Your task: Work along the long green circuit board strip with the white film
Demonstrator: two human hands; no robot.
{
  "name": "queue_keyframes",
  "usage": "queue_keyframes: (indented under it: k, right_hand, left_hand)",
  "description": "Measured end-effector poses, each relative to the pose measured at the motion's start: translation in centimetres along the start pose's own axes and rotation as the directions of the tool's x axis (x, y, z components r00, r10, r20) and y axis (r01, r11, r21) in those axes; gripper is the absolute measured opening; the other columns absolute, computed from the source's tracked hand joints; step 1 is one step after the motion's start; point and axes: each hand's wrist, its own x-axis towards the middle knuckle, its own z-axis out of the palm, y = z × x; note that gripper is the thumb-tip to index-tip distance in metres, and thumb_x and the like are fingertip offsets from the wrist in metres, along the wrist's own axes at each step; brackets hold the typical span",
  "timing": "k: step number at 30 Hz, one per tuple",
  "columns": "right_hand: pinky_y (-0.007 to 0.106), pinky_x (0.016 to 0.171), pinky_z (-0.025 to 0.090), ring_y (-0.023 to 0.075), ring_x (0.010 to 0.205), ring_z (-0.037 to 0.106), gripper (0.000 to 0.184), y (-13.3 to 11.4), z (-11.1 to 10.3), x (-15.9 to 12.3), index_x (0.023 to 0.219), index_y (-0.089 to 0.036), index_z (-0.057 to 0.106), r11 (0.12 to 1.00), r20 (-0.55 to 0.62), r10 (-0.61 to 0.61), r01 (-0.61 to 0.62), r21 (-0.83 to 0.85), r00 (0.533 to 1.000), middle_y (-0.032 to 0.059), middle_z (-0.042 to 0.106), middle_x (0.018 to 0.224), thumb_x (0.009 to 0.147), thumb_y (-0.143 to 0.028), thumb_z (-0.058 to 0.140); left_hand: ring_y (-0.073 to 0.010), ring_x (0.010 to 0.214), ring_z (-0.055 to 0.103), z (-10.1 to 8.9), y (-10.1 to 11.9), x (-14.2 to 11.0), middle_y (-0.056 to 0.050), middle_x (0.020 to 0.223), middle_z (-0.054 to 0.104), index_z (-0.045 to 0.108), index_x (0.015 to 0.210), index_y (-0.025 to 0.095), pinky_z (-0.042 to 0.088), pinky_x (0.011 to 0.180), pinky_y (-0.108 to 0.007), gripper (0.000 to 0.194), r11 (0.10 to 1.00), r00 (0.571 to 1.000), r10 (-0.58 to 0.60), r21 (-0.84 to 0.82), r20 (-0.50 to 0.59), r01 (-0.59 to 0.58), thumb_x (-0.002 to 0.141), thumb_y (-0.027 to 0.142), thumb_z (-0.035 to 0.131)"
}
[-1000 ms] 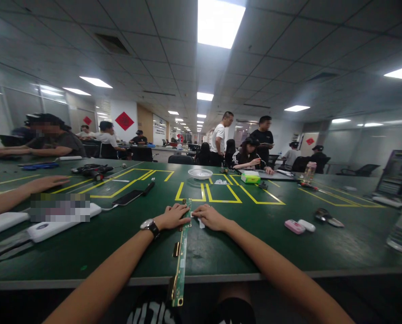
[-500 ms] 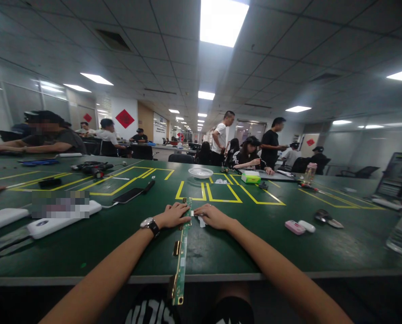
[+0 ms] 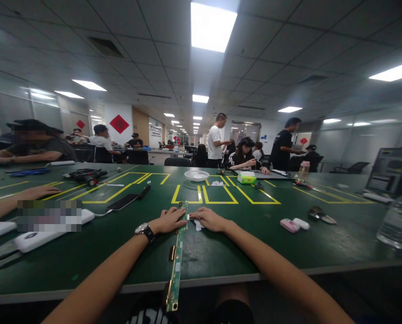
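Note:
A long narrow green circuit board strip [image 3: 177, 254] lies on the green table [image 3: 255, 243], running from my lap to the yellow floor-tape markings. My left hand [image 3: 169, 220], a watch on its wrist, rests with curled fingers against the strip's left side near its far end. My right hand [image 3: 209, 219] presses on the strip's right side, its fingers closed over a small white piece [image 3: 198, 224] lying beside the board. Both hands touch the board and nearly meet across it.
A phone [image 3: 121, 202] with a cable and white power banks [image 3: 38, 234] lie to the left, near a neighbour's hand [image 3: 35, 192]. A pink case [image 3: 289, 225], a white case [image 3: 301, 223], a water bottle [image 3: 395, 220] and a clear dish [image 3: 196, 175] are on the table. People work beyond.
My hands stay on the board. The view has shifted slightly. The neighbour's hand at left drew back, then reached out over the table again; a standing person in black moved right.

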Motion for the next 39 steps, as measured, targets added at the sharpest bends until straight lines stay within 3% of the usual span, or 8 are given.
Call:
queue_keyframes:
  k: [6, 11, 16, 18, 21, 28, 32, 39]
  right_hand:
    - [0.039, 0.099, 0.032, 0.0205, 0.120, 0.044, 0.049, -1.3, -0.1, 0.4, 0.126, -0.023, 0.053, 0.989, -0.072, -0.005, -0.006, -0.146, 0.997, 0.0046, 0.055, 0.130, 0.081, -0.006, 0.042]
    - [0.035, 0.098, 0.034, 0.0176, 0.120, 0.046, 0.052, -0.8, 0.1, 1.1, 0.128, -0.023, 0.052, 0.986, 0.024, -0.083, 0.086, -0.144, 0.996, 0.0046, 0.056, 0.130, 0.081, -0.005, 0.039]
    - [0.035, 0.096, 0.035, 0.0192, 0.116, 0.050, 0.048, 2.6, -1.2, -0.5, 0.121, -0.025, 0.059, 0.960, 0.017, 0.164, -0.156, -0.231, 0.986, 0.0037, 0.059, 0.125, 0.080, -0.007, 0.042]
    - [0.036, 0.096, 0.035, 0.0203, 0.115, 0.050, 0.045, 4.5, -2.2, -2.2, 0.117, -0.028, 0.062, 0.866, -0.031, 0.417, -0.408, -0.290, 0.908, 0.0027, 0.059, 0.125, 0.081, -0.009, 0.043]
    - [0.039, 0.095, 0.035, 0.0235, 0.114, 0.050, 0.038, 7.0, -3.7, -5.3, 0.110, -0.028, 0.066, 0.597, -0.153, 0.733, -0.735, -0.321, 0.662, 0.0061, 0.062, 0.119, 0.083, -0.013, 0.044]
    - [0.045, 0.088, 0.038, 0.0302, 0.114, 0.048, 0.041, 10.4, -5.7, -11.0, 0.109, -0.022, 0.066, 0.239, -0.307, 0.901, -0.942, -0.238, 0.306, 0.0137, 0.060, 0.117, 0.083, -0.010, 0.037]
    - [0.045, 0.090, 0.037, 0.0289, 0.116, 0.046, 0.039, 11.1, -5.4, -11.2, 0.110, -0.022, 0.064, 0.191, -0.323, 0.911, -0.956, -0.221, 0.257, 0.0133, 0.057, 0.120, 0.085, -0.013, 0.036]
    - [0.048, 0.095, 0.032, 0.0278, 0.117, 0.045, 0.041, 11.3, -4.7, -11.1, 0.115, -0.020, 0.061, 0.214, -0.309, 0.908, -0.946, -0.242, 0.284, 0.0141, 0.053, 0.126, 0.088, -0.014, 0.031]
  left_hand:
    - [-0.0299, 0.131, 0.026, 0.0, -0.3, -0.1, -0.006, 0.147, 0.032, 0.024, 0.145, 0.030, 0.024, 0.098, -0.050, 0.054, 0.999, 1.000, 0.008, -0.033, -0.024, -0.009, 0.095, 0.053, 0.029]
    - [-0.0294, 0.134, 0.023, -0.3, -0.1, -0.4, -0.008, 0.151, 0.022, 0.021, 0.146, 0.027, 0.026, 0.099, -0.047, 0.057, 0.998, 0.996, -0.009, -0.058, -0.091, 0.003, 0.096, 0.055, 0.023]
    - [-0.0279, 0.133, 0.025, -0.7, 0.2, -0.8, -0.009, 0.150, 0.025, 0.025, 0.146, 0.025, 0.026, 0.100, -0.048, 0.057, 0.997, 0.995, -0.045, -0.060, -0.087, 0.040, 0.096, 0.052, 0.026]
    - [-0.0278, 0.133, 0.026, -0.8, 0.2, -0.9, -0.008, 0.149, 0.027, 0.027, 0.145, 0.025, 0.026, 0.101, -0.048, 0.057, 0.997, 0.996, -0.040, -0.066, -0.084, 0.035, 0.096, 0.053, 0.026]
    - [-0.0280, 0.132, 0.028, -0.8, 0.1, -1.0, -0.008, 0.147, 0.031, 0.030, 0.144, 0.025, 0.027, 0.100, -0.046, 0.056, 0.998, 0.996, -0.024, -0.064, -0.084, 0.019, 0.096, 0.053, 0.027]
    - [-0.0284, 0.130, 0.029, -0.6, -0.2, -0.8, -0.007, 0.145, 0.034, 0.034, 0.141, 0.029, 0.027, 0.099, -0.047, 0.053, 0.999, 0.997, 0.021, -0.036, -0.080, -0.024, 0.095, 0.055, 0.027]
    - [-0.0287, 0.130, 0.028, -0.3, -0.6, -0.6, -0.007, 0.146, 0.033, 0.033, 0.142, 0.030, 0.026, 0.099, -0.048, 0.054, 0.999, 0.997, 0.022, -0.039, -0.071, -0.025, 0.095, 0.056, 0.027]
    - [-0.0299, 0.130, 0.028, -0.1, -0.8, -0.5, -0.007, 0.146, 0.033, 0.034, 0.142, 0.029, 0.026, 0.098, -0.049, 0.055, 0.997, 0.997, 0.036, -0.060, -0.073, -0.041, 0.095, 0.057, 0.027]
